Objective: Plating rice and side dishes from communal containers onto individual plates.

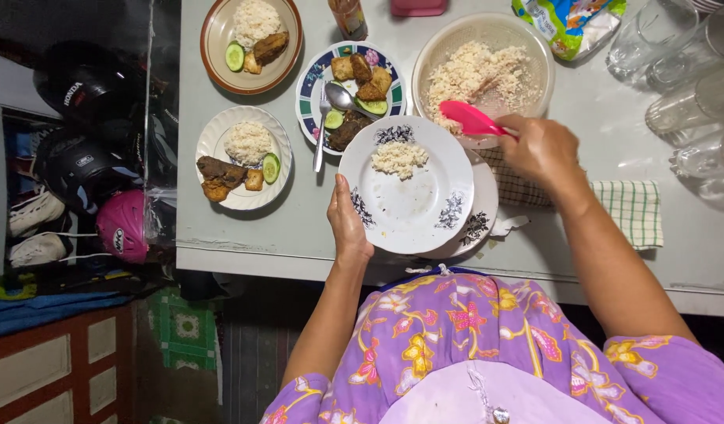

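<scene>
- Rice bowl (527, 47), clear, at table's (299, 228) far edge, just beyond the right hand.
- White plate (413, 196), near edge, small rice mound; left hand (348, 224) clamped on its rim.
- Pink spoon (470, 118), right hand (539, 149) closed around its handle; long axis points left, blade between bowl and plate.

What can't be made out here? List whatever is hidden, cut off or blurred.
Head view, the only one:
- Lower white floral plate: mostly covered by the white floral plate that the left hand holds.
- Checked cloth: partly under the right hand and forearm.
- Pink plastic spoon: handle hidden in the right hand.
- Clear glasses: cut off by the right edge.
- Pink container: cut by the top edge.
</scene>
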